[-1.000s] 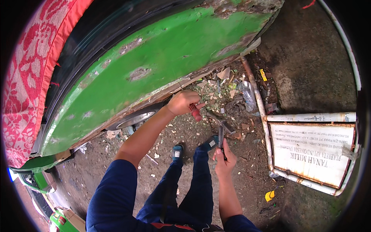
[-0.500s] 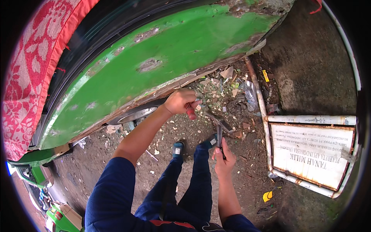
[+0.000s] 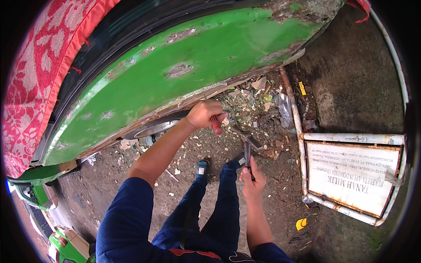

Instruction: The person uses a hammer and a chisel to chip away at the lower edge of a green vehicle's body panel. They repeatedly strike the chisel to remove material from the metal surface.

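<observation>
My left hand is wrapped round the handle of a red-handled screwdriver, held close to the lower edge of a green vehicle body. Most of the shaft is hidden by the fingers, and I cannot tell whether its tip touches the metal. In my right hand is a hammer, gripped by its dark handle with the head up. The hammer head is just right of the screwdriver's handle end, with a gap between them. The green panel has rough, bare patches and a rusty lower edge.
A wheel shows under the vehicle. Paint flakes and rubble litter the ground. To the right stands a rusty white pipe frame with a sign board. A red patterned cloth hangs at the left; other green vehicles are lower left.
The view has shifted slightly, so the vehicle panel and cloth sit a little further right. Both hands keep their grips, and the hammer has hardly moved relative to the screwdriver.
</observation>
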The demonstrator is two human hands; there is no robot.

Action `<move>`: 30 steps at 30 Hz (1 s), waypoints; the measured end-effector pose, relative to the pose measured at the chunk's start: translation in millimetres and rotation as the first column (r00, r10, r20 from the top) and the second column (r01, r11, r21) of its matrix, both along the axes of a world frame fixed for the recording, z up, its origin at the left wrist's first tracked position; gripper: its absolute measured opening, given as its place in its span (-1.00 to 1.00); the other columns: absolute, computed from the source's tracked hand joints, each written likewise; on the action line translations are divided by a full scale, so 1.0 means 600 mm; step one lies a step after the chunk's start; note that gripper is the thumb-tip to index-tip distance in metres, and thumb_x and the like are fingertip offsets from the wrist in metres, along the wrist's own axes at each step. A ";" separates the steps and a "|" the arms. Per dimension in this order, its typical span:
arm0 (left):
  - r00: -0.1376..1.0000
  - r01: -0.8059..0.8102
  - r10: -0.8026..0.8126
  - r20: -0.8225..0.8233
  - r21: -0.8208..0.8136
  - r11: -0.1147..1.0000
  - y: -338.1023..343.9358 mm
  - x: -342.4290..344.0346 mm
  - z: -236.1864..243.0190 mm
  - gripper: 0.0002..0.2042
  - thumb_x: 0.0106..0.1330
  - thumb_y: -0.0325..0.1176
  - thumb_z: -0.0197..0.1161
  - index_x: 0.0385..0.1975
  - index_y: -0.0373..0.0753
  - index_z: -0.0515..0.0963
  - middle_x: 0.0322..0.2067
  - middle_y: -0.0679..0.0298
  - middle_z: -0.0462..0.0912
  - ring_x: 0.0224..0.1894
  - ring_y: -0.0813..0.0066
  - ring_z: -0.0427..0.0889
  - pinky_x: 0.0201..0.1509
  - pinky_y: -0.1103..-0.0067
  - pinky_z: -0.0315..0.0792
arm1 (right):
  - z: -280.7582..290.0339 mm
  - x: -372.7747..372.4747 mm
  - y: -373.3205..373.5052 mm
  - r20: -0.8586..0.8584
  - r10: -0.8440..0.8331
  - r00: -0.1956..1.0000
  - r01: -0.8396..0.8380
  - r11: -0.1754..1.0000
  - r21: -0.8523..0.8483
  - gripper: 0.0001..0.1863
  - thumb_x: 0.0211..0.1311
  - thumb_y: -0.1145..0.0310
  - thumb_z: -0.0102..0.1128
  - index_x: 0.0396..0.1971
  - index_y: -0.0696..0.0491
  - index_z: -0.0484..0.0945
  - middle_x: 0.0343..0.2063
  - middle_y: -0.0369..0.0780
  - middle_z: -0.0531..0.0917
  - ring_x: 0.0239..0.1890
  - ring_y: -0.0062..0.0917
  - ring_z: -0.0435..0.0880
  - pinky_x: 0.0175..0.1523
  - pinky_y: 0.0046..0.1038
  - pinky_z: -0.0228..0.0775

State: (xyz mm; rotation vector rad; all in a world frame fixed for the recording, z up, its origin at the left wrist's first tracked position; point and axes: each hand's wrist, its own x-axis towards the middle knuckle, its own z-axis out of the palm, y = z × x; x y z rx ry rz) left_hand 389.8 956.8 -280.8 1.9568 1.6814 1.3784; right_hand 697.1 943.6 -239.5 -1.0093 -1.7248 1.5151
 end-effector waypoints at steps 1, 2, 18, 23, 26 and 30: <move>1.000 -0.001 0.001 0.004 0.002 1.000 0.000 -0.001 0.001 -0.61 0.11 -0.53 0.34 -0.76 -0.29 0.20 -0.71 0.20 0.23 -0.65 0.21 0.30 -0.57 0.33 0.20 | 0.001 -0.001 -0.001 -0.005 -0.001 1.000 0.001 1.000 -0.001 -0.59 0.24 0.59 0.21 0.11 0.20 0.53 -0.52 -0.26 0.63 -0.60 -0.72 0.51 -0.48 -0.63 0.35; 1.000 0.001 -0.001 0.003 0.006 1.000 0.000 -0.001 0.002 -0.62 0.11 -0.53 0.33 -0.76 -0.29 0.21 -0.71 0.19 0.23 -0.65 0.21 0.30 -0.57 0.33 0.20 | 0.001 -0.002 -0.002 -0.011 -0.004 1.000 0.004 1.000 -0.003 -0.59 0.24 0.59 0.21 0.11 0.20 0.53 -0.52 -0.26 0.63 -0.60 -0.72 0.51 -0.48 -0.63 0.36; 0.979 -0.164 0.176 0.101 -0.118 0.979 0.000 -0.023 -0.037 -0.73 0.16 -0.53 0.28 -0.70 -0.30 0.33 -0.66 0.16 0.39 -0.61 0.19 0.43 -0.49 0.37 0.35 | 0.039 -0.065 0.022 0.238 0.100 0.966 -0.160 0.955 0.249 -0.58 0.21 0.64 0.18 0.11 0.17 0.54 -0.50 -0.20 0.64 -0.58 -0.66 0.53 -0.44 -0.63 0.34; 0.999 -0.053 0.054 0.004 -0.076 0.996 -0.036 -0.014 -0.046 -0.70 0.07 -0.55 0.31 -0.74 -0.29 0.29 -0.70 0.18 0.33 -0.62 0.18 0.39 -0.51 0.33 0.31 | 0.030 -0.033 0.006 -0.062 0.024 0.998 -0.010 0.974 0.227 -0.59 0.23 0.61 0.19 0.11 0.19 0.53 -0.49 -0.21 0.63 -0.59 -0.69 0.51 -0.47 -0.63 0.36; 1.000 0.005 -0.005 -0.020 -0.008 1.000 -0.033 -0.006 -0.018 -0.74 0.03 -0.50 0.32 -0.73 -0.23 0.33 -0.69 0.22 0.34 -0.62 0.21 0.41 -0.52 0.35 0.31 | 0.033 -0.036 0.004 -0.046 0.016 0.999 -0.009 0.990 0.143 -0.59 0.24 0.59 0.20 0.12 0.20 0.53 -0.47 -0.20 0.65 -0.59 -0.69 0.51 -0.47 -0.63 0.37; 0.999 -0.022 0.025 -0.041 0.075 0.997 -0.024 -0.008 0.006 -0.67 0.03 -0.52 0.34 -0.76 -0.23 0.26 -0.71 0.22 0.28 -0.64 0.21 0.38 -0.56 0.35 0.26 | 0.031 -0.034 -0.007 -0.040 0.019 0.999 -0.016 0.997 0.077 -0.58 0.24 0.58 0.20 0.12 0.20 0.52 -0.45 -0.20 0.66 -0.59 -0.69 0.51 -0.48 -0.62 0.37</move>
